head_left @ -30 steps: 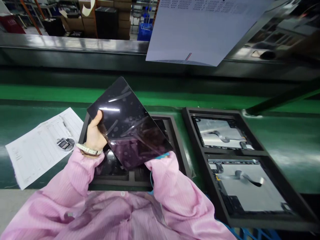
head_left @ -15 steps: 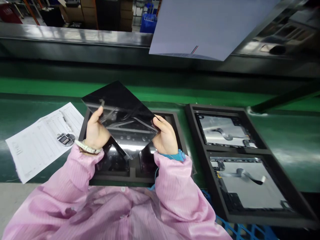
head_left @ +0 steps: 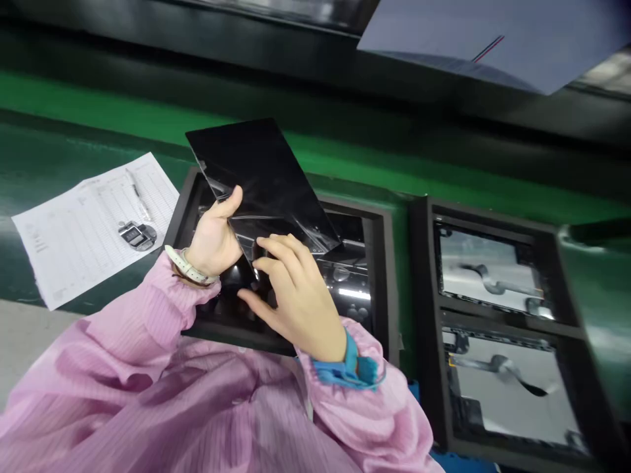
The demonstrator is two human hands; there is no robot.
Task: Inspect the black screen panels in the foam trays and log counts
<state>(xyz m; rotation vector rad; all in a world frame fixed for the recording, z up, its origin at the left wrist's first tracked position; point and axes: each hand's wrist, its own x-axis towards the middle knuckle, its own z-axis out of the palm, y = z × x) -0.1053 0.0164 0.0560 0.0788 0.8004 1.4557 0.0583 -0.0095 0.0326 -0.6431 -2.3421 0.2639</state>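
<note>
My left hand (head_left: 213, 238) grips a glossy black glass panel (head_left: 261, 177) by its lower left edge, thumb on the face, and holds it tilted above a black foam tray (head_left: 382, 276). My right hand (head_left: 290, 299) has its fingers spread and its fingertips touch the panel's near corner. Both arms wear pink striped sleeves; a white band circles the left wrist and a blue strap the right. Another dark shiny panel lies in the tray under my hands.
A second black tray (head_left: 424, 263) on the right holds two silver panels with ribbon cables. A printed form (head_left: 83, 223) with a pen and a small metal counter (head_left: 137, 234) lies at left on the green belt (head_left: 59, 105). A paper sheet (head_left: 493, 33) hangs overhead.
The panel has tipped flatter and turned. My right hand came off its right edge and now rests fingertips at the near corner. The view has shifted right and down.
</note>
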